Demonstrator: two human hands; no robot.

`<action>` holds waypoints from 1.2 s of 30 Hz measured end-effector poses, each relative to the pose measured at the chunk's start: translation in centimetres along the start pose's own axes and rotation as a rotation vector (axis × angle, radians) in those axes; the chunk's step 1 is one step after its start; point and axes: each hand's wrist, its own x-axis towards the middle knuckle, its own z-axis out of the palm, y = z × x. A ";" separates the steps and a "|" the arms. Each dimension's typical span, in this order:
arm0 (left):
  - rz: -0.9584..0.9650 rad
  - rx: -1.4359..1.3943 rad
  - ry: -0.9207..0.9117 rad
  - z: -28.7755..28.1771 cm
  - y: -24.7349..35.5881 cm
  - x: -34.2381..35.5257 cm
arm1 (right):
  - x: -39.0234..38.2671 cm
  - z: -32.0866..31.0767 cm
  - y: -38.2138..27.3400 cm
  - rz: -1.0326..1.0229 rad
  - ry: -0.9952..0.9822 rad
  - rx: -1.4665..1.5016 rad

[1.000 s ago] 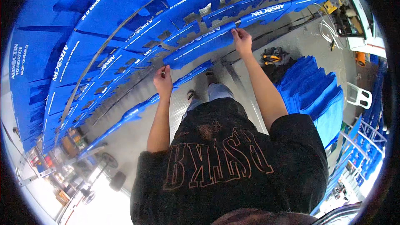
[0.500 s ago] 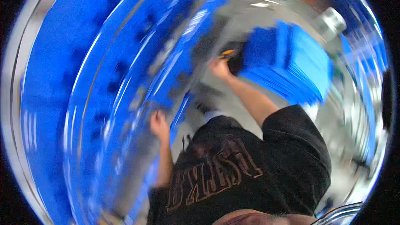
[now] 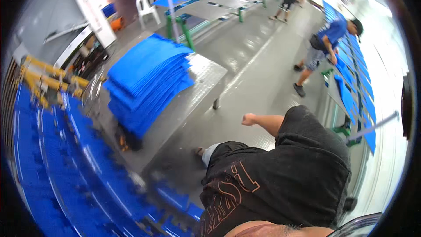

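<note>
My right hand (image 3: 249,119) is held out over the floor in front of my body. Its fingers are curled closed, and I see nothing in them. My left hand is out of the picture. To the left of the right hand stands a grey metal-topped table (image 3: 173,116) bearing a tall stack of blue sheets (image 3: 149,72). At the near corner of the stack lies a small dark thing with orange parts (image 3: 123,143), blurred and partly lost in shadow, so its kind is unclear.
Large blue sheets (image 3: 79,162) spread along the left. Yellow metal framework (image 3: 44,77) stands behind them. A white chair (image 3: 148,8) and a long table of blue pieces (image 3: 206,6) are farther back. A person in blue (image 3: 329,37) works at another long table (image 3: 351,79).
My view has swung right, showing the room and other people. The right hand has come away from the orange-marked thing beside the stack. The left hand has left the view.
</note>
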 end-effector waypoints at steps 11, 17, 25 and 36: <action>0.230 0.440 -0.356 4.0 10.0 11.4 | -3.7 6.8 10.0 0.129 -0.127 0.495; 0.283 0.654 -0.439 8.7 14.9 14.7 | -2.7 4.4 13.2 -0.278 0.260 0.604; 0.336 0.843 -0.476 19.2 22.1 16.7 | -3.1 2.2 30.6 0.180 0.462 0.657; 0.705 1.032 -1.073 32.7 24.0 30.0 | -3.7 -3.2 33.2 0.393 0.347 1.421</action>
